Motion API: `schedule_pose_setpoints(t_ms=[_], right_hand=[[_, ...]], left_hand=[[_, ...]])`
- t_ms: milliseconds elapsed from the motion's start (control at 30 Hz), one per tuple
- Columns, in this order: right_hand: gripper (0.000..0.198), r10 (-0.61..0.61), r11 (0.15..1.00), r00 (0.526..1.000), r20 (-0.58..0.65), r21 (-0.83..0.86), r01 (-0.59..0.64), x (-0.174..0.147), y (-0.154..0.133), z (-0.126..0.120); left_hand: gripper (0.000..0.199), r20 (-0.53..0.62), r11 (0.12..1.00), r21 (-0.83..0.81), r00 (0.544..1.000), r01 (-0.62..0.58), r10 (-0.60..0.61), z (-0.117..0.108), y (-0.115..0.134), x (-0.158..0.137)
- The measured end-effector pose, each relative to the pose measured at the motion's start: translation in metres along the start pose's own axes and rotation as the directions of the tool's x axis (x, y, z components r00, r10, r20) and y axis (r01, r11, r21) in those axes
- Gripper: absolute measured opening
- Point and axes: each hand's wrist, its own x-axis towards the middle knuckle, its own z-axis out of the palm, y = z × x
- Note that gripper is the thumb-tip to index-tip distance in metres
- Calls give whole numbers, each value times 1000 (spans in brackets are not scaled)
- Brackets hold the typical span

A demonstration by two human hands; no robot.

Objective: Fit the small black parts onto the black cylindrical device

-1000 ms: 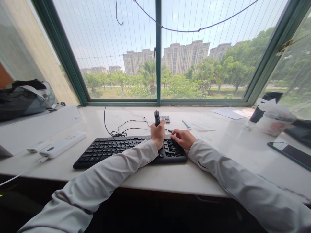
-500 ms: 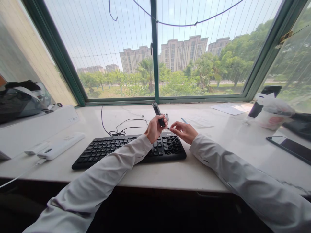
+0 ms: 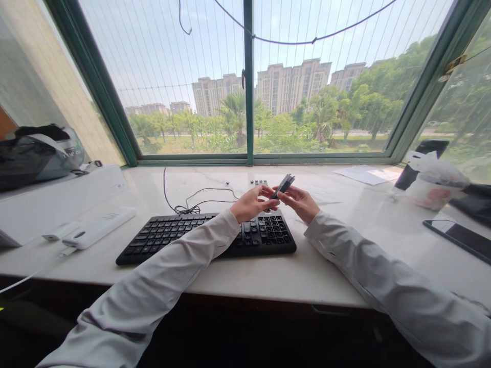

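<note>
Between my two hands is a dark, slim, bar-shaped tool [image 3: 283, 186], tilted up to the right with a forked far end; its exact kind I cannot make out. My left hand [image 3: 253, 204] is closed round its lower end. The fingers and thumb of my right hand [image 3: 301, 202] pinch it from the other side. Both hands are above the back right part of a black keyboard [image 3: 164, 232]. Keycaps are off much of its number pad, where square sockets show. Several small dark keycaps [image 3: 259, 182] lie in a row behind my hands.
A thin black cable [image 3: 187, 209] coils behind the keyboard. One small dark piece [image 3: 227, 183] lies near the window. At left are a white power bank [image 3: 98, 228] and a white box [image 3: 99, 191]; at right, a phone [image 3: 460, 239], a bagged cup [image 3: 431, 186] and paper [image 3: 366, 174].
My right hand has come up and taken hold of the tool too. The tool has swung from leaning left to leaning right. The row of keycaps shows more fully.
</note>
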Motion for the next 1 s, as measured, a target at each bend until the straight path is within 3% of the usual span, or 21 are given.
schedule_pose_setpoints(t_ms=[200, 333, 400, 600, 733, 867, 1000], right_hand=[[42, 39, 986, 974, -224, 168, -1, 5, 6, -5], [40, 71, 966, 960, -271, 257, 1, 6, 8, -5], [39, 57, 961, 972, -230, 275, 9, 5, 7, -2], [32, -16, 985, 999, 49, 175, 7, -2, 7, 5], [35, 37, 992, 994, 98, 117, -48, -5, 3, 3], [38, 114, 986, 990, 84, 110, -123, -8, 1, 5], [37, 173, 982, 978, 120, 54, -180, -10, 5, 9]], left_hand=[[35, 92, 959, 282, 995, 10, -38, -13, 3, -1], [34, 60, 957, 281, 994, 70, -90, -18, 6, -2], [36, 80, 968, 234, 991, 87, -108, -20, 7, -2], [44, 202, 970, 225, 970, 91, -138, -18, 6, -2], [45, 227, 949, 298, 957, 107, -179, -21, 8, -4], [44, 214, 825, 564, 957, 42, -195, -36, 8, -4], [39, 49, 564, 826, 998, -15, -45, -54, 0, -1]])
